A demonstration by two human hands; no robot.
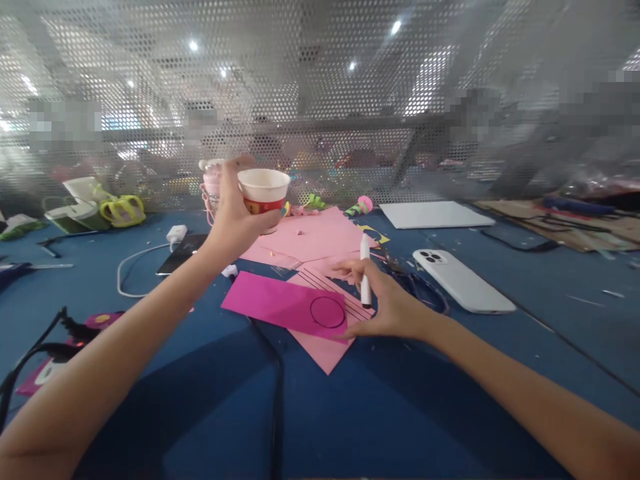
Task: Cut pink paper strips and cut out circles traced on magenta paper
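Note:
My left hand (235, 213) is raised above the table, closed around a white paper cup (263, 193) with a red printed band; the cup is upright. In my right hand (395, 303) a white marker (365, 273) stands nearly upright between the fingers, its dark end pointing down. Below the right hand's thumb lies the right end of a magenta paper strip (275, 303), which has a black circle (327, 312) drawn on it. The strip rests across a light pink sheet (323, 357) with black parallel lines.
Larger pink sheets (310, 233) lie behind. A white phone (463, 283) and a white flat slab (435, 215) are to the right. On the left are a charger (177, 233) with cable, a dark device (185, 253) and a magenta power strip (37, 380). A perforated metal screen (320, 93) stands behind.

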